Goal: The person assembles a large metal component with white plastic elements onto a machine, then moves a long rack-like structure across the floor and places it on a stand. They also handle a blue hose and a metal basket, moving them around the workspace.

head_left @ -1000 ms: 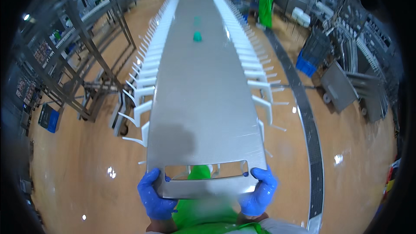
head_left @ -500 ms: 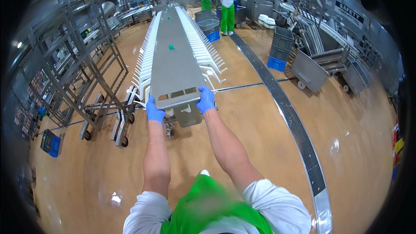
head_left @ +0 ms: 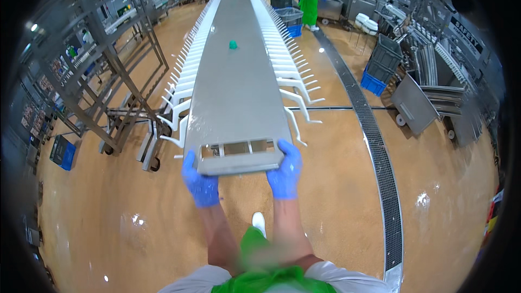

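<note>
Before me stretches a long grey metal conveyor-like frame (head_left: 233,92) with a flat top and a rectangular cut-out near its close end. Rows of white curved arms (head_left: 293,84) stick out along both its sides. In a blue glove, my left hand (head_left: 201,182) is wrapped round the near left corner of that end. My right hand (head_left: 286,171), also gloved in blue, grips the near right corner, with its thumb on top. Most of the fingers are hidden under the end. A small green piece (head_left: 233,45) lies on the flat top.
Left stands a tall wheeled metal rack (head_left: 119,76), with a blue and dark crate (head_left: 63,152) beyond it. A floor drain (head_left: 374,152) curves along the right. Stacked crates (head_left: 380,65) and a tilted metal cart (head_left: 415,106) stand past it. Two people in green aprons (head_left: 308,0) work far ahead.
The long frame's near end has come closer to me, and my arms have bent as both hands keep hold of it. My view has shifted slightly.
</note>
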The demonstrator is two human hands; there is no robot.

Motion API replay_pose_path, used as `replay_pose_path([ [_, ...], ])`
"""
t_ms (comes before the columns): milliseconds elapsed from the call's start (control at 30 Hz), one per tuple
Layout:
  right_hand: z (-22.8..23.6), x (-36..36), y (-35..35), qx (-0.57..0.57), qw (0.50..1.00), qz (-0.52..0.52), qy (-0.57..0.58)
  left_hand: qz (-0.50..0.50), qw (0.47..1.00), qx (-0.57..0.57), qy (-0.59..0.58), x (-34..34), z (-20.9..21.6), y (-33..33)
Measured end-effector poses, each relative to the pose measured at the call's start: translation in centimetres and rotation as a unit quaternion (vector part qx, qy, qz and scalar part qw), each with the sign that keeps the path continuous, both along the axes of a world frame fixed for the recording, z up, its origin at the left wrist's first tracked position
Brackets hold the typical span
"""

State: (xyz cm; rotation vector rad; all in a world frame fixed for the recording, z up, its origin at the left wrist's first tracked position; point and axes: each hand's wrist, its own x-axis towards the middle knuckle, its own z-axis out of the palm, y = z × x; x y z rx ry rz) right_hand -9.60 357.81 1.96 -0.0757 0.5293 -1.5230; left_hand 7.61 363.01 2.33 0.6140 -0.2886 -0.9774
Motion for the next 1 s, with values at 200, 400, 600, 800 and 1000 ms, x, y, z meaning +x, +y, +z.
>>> replay_pose_path([
  [200,3.1,-0.7,1.4,0.097,0.993,0.037,0.062,0.117,0.973,0.199,-0.015,-1.7,3.8,0.5],
  [400,0.5,0.9,-1.1,0.003,1.000,0.019,0.008,0.034,0.996,0.085,0.024,0.4,1.0,-0.4],
  [600,-3.7,0.8,-1.9,-0.141,0.960,0.039,0.238,0.049,0.983,0.042,-0.173,3.3,-1.7,-1.7],
  [800,-2.1,-2.2,-0.2,-0.160,0.951,0.248,0.090,0.065,0.990,0.119,-0.043,3.4,-0.8,0.9],
  [1000,-1.4,-6.3,-1.6,-0.161,0.839,0.499,0.144,0.059,0.959,0.245,-0.126,3.0,1.3,3.1],
])
